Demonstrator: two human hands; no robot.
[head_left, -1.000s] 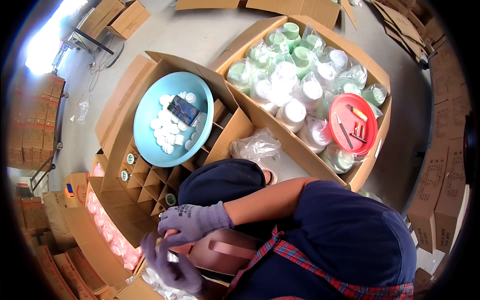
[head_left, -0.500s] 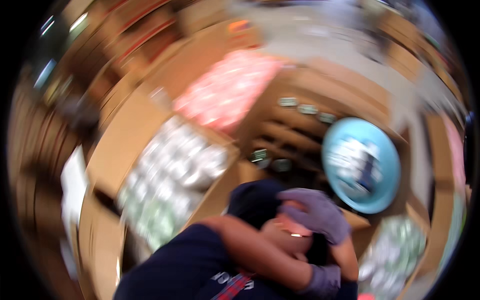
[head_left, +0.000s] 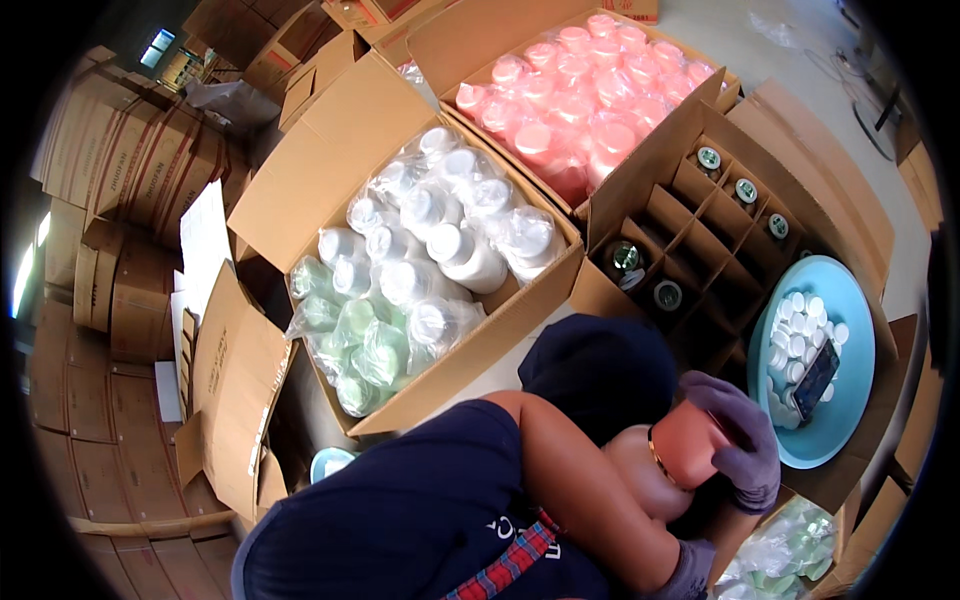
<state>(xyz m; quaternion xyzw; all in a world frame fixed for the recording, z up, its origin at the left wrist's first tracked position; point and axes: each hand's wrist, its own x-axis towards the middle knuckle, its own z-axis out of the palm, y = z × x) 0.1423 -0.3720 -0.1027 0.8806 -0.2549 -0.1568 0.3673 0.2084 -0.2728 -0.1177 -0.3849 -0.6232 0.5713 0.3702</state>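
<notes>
A grey-purple glove covers my right hand (head_left: 738, 432). Its fingers curl round the pink end of a pink bottle (head_left: 688, 445), tilted in front of my body. A thin gold band rings the bottle, and its other end is glossy, rounded and darker pink. My bare left forearm crosses in front of it and hides part of it. Only the gloved wrist part of my left hand (head_left: 690, 572) shows at the lower edge, so its fingers stay hidden. Beside my right hand stands a light-blue basin (head_left: 858, 400) with many white caps (head_left: 795, 335) and a dark phone (head_left: 817, 380).
A divided carton (head_left: 672, 215) ahead holds several upright bottles (head_left: 745, 192). To the left, another carton (head_left: 520, 320) carries wrapped white bottles (head_left: 470, 255) and green ones (head_left: 365, 345). Wrapped pink bottles (head_left: 580, 90) fill a farther box. Stacked cartons (head_left: 110, 430) line the left; wrapped green items (head_left: 785, 550) lie lower right.
The view has turned and sharpened, shifting the cartons, basin and hands within it. My right hand stays on the pink bottle, and my left arm still crosses in front of it.
</notes>
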